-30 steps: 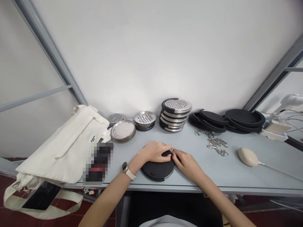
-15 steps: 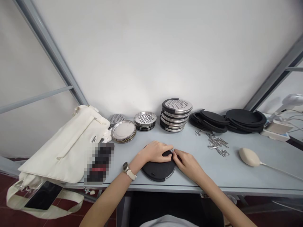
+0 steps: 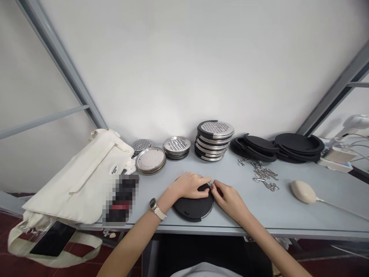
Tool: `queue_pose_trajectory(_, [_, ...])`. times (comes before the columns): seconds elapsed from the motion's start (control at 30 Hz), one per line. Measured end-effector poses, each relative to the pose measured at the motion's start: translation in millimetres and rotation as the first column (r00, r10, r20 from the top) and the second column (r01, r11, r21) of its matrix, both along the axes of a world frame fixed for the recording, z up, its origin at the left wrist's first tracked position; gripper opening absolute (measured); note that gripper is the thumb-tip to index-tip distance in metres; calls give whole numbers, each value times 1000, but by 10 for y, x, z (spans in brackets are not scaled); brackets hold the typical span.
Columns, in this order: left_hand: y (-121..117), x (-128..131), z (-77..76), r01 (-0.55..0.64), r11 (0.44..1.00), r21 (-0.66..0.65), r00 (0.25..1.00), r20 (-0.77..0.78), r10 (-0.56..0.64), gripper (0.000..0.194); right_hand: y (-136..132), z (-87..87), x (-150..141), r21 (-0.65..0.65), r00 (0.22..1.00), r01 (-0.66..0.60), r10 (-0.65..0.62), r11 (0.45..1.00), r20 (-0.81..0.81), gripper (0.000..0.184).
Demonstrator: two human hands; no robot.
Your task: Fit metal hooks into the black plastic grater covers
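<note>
A round black plastic disc (image 3: 191, 208) with a thin metal rim showing at its lower right lies near the table's front edge. My left hand (image 3: 189, 185) rests across its top, with thumb and fingers closed over its upper right edge. At that same edge, my right hand (image 3: 228, 197) pinches a small shiny metal piece (image 3: 210, 184) close to my left fingertips. The fingers hide most of this piece, so its shape is unclear. A loose pile of bent metal wire hooks (image 3: 264, 173) lies to the right of my hands.
Behind stand a tall stack of black-rimmed grater discs (image 3: 215, 140), metal grater plates (image 3: 177, 146) and plain metal lids (image 3: 150, 159). Black discs (image 3: 298, 146) are piled back right. A cream oval object with a cord (image 3: 303, 191) lies right; a white bag (image 3: 83, 181) covers the left end.
The fingers of my right hand have shifted slightly at the disc's edge, and a little more shiny metal shows between the hands. My left hand and the disc stay in place.
</note>
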State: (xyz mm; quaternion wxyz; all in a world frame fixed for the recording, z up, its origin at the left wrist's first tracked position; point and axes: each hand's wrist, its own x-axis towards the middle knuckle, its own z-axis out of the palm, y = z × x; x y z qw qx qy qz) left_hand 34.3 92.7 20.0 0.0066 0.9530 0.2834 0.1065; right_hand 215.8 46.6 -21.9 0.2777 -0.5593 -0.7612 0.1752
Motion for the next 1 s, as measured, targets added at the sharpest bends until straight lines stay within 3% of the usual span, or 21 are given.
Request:
queue_pose_trajectory(0.27, [5,-6,-11,3,1000,23,1000,2,-3,10,15,15,8,-21,995,-69,70,997,68,22])
queue_pose_trajectory(0.63, [9,-4,-36,-28,999,19,999,-24,28,13,7,5,12,-24,993,-57,59,998,101,22])
queue_pose_trajectory(1.0, [-3,8,-9,-30,999,26,999,-18,31,11,-23,52,1,17,998,-47,47,999,31,24])
